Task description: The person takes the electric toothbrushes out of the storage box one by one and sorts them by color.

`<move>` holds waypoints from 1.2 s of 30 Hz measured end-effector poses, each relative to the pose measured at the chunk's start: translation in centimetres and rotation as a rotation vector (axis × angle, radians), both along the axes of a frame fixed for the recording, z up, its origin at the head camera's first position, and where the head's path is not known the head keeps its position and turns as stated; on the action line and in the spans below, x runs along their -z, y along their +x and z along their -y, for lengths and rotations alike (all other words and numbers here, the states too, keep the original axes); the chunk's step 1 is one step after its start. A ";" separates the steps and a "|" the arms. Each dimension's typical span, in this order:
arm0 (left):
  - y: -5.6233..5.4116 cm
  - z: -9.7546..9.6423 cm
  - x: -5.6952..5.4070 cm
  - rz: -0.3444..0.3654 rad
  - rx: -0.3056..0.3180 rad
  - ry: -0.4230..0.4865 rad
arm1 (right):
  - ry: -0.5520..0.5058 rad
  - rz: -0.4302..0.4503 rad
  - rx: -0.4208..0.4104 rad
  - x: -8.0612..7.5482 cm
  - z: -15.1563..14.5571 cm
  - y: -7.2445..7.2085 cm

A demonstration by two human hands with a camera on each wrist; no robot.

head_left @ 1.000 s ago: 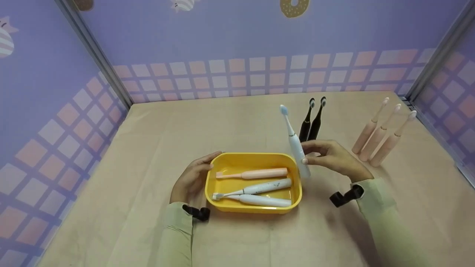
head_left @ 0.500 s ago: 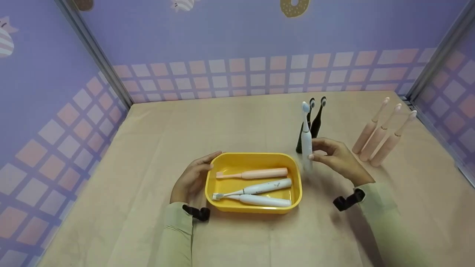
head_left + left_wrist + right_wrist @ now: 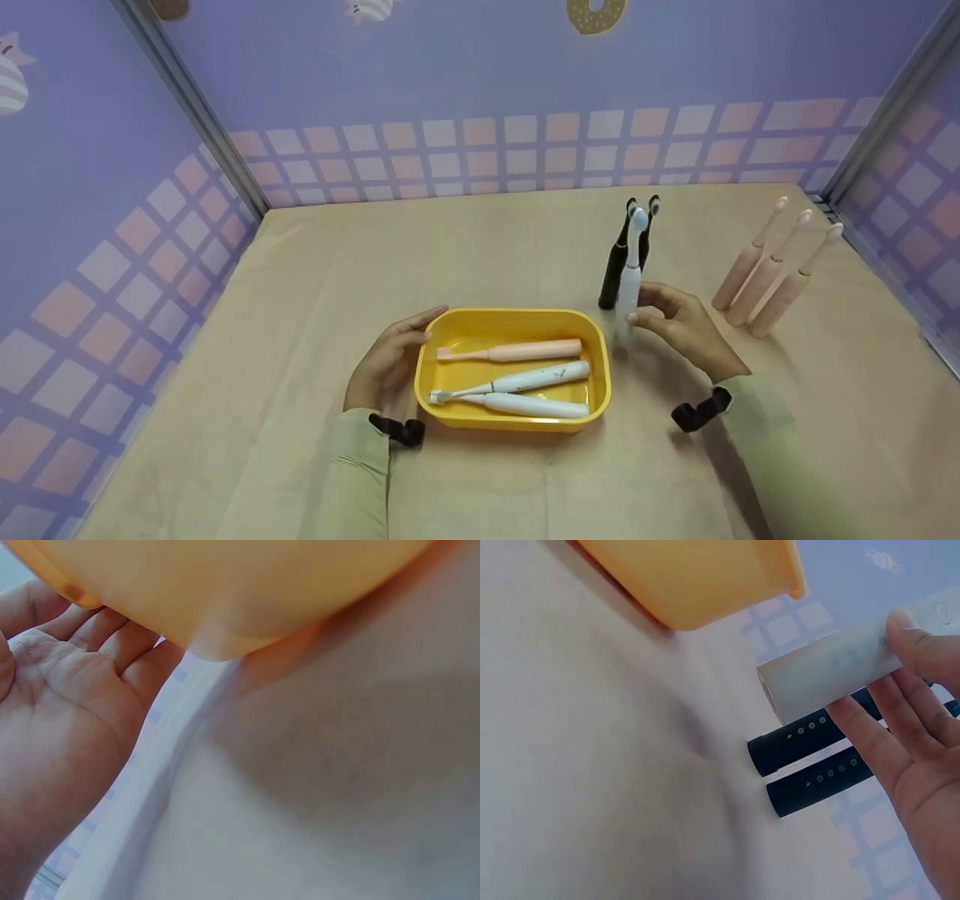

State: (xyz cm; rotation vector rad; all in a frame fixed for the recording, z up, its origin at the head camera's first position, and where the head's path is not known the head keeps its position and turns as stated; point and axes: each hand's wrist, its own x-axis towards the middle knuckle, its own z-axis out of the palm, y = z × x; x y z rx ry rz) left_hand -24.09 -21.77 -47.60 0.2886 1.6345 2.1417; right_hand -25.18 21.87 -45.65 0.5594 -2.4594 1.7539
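Note:
In the head view my right hand (image 3: 686,326) pinches a white electric toothbrush (image 3: 628,289) by its handle, thumb against fingers. The brush stands upright, blue-tinted head on top, overlapping two black electric toothbrushes (image 3: 613,270) behind it. The right wrist view shows the white handle's bottom end (image 3: 810,682) raised off the table. My left hand (image 3: 382,366) holds the left side of a yellow bin (image 3: 514,425), thumb at the rim and fingers along the outside. Inside lie one pink toothbrush (image 3: 534,349) and two white toothbrushes (image 3: 540,376), on their sides.
Three pink electric toothbrushes (image 3: 772,281) stand upright in a slanting row at the right. Patterned purple walls (image 3: 480,67) close off the back and both sides of the cloth-covered table (image 3: 375,255).
My right hand has carried the white toothbrush rightward, away from the bin's right rim, and turned it from leaning left to upright before the black ones. The left hand and bin stay put.

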 end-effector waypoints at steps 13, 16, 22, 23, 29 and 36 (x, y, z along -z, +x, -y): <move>-0.1 0.1 0.2 0.007 0.014 0.020 | 0.047 0.062 0.005 0.9 0.4 0.3; -0.1 0.1 0.1 0.008 0.011 0.022 | 0.036 0.068 -0.008 0.9 0.5 0.3; -0.1 0.0 0.1 0.008 -0.004 0.007 | 0.030 0.093 -0.016 1.2 0.8 0.2; -0.1 0.0 0.1 0.009 -0.004 0.006 | 0.030 0.093 -0.017 1.3 0.8 0.1; -0.2 0.0 0.1 0.010 0.006 0.008 | 0.053 0.093 -0.012 1.4 0.9 0.1; -0.1 0.0 0.1 0.005 -0.001 0.002 | 0.042 0.078 -0.025 1.6 0.9 0.0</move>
